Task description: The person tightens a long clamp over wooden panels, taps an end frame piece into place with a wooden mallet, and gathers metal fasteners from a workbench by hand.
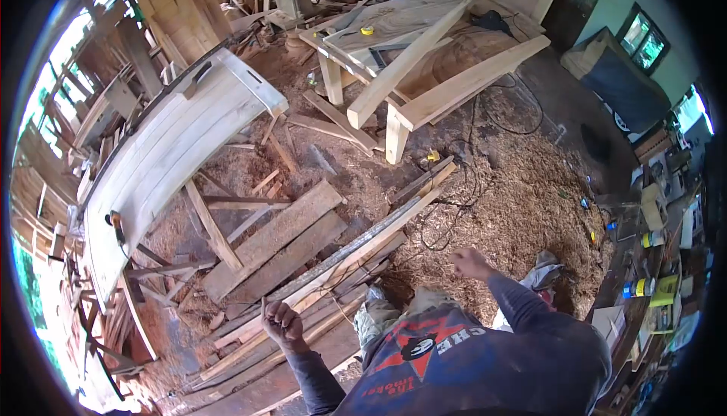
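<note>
My left hand (284, 326) is raised at the lower left of centre, over the long boards (333, 268) stacked on the floor. Its fingers are curled, and anything inside them is too small to make out. To the right, my right hand (471, 264) hangs above the wood shavings (492, 211), its fingers loosely bent and slightly apart, with nothing visible in them. Black cable (433, 243) lies on the shavings just beyond it. Wider planks (282, 234) lie on the floor ahead of my left hand.
A long pale panel (178, 128) stands raised at the left, with a tool (116, 223) on it. Ahead is a wooden workbench (401, 18) with thick beams (413, 56) and yellow tape (367, 30). Cluttered shelves (666, 295) line the right side. Scrap wood (341, 121) covers the floor by the bench.
</note>
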